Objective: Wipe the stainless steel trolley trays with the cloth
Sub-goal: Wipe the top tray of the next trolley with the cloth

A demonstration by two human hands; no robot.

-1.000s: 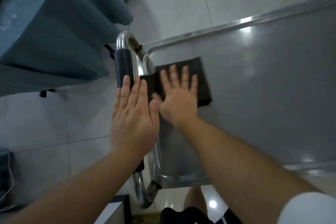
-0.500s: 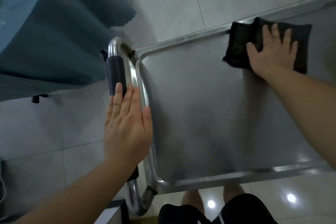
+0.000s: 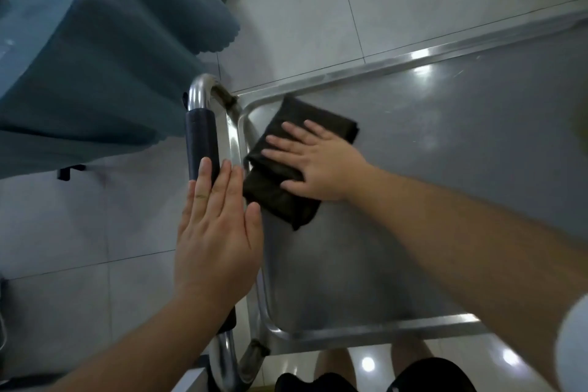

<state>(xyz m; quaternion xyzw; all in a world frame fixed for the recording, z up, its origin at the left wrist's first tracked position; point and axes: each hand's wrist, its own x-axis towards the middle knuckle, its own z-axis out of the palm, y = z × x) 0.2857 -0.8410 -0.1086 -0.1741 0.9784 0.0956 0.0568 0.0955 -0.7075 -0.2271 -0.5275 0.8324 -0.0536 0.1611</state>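
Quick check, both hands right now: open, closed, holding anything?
Left hand: open, straight fingers resting on the black-sleeved steel trolley handle.
Right hand: open, flat fingers pressing the dark folded cloth onto the stainless steel tray.

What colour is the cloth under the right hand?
The cloth is very dark, black or dark brown, plain; seen in the head view.

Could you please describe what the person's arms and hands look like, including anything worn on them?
Both forearms are bare, with no gloves, rings or watch visible on the left hand or the right hand. A white sleeve edge shows on the right upper arm.
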